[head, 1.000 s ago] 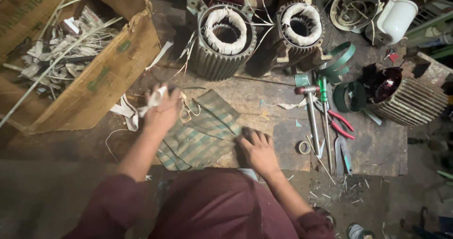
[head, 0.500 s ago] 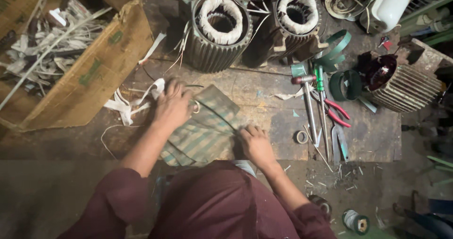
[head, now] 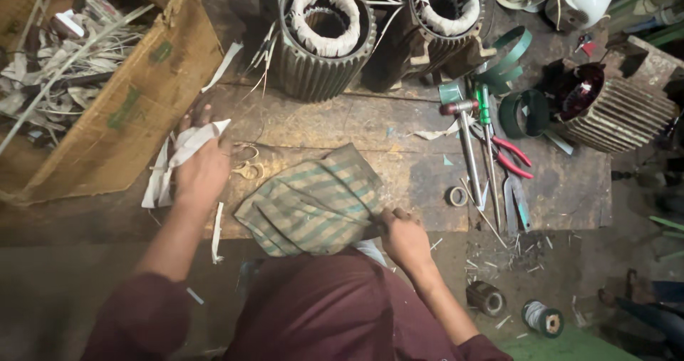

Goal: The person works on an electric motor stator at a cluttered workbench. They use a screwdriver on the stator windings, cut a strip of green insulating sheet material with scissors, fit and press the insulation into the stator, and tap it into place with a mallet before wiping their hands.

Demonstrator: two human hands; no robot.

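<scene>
A bundle of white paper strips is pinned under the left hand at centre left of the frame, just beside the cardboard box; the strips stick out past the fingertips and trail down beside the wrist. The fingers are curled down over the strips, the forearm stretched up from the lower left. Small scissors lie just right of that hand. The striped green cloth is spread at centre frame, its right edge pinched by the closed fingers of the right hand, whose arm is bent in from the lower right.
</scene>
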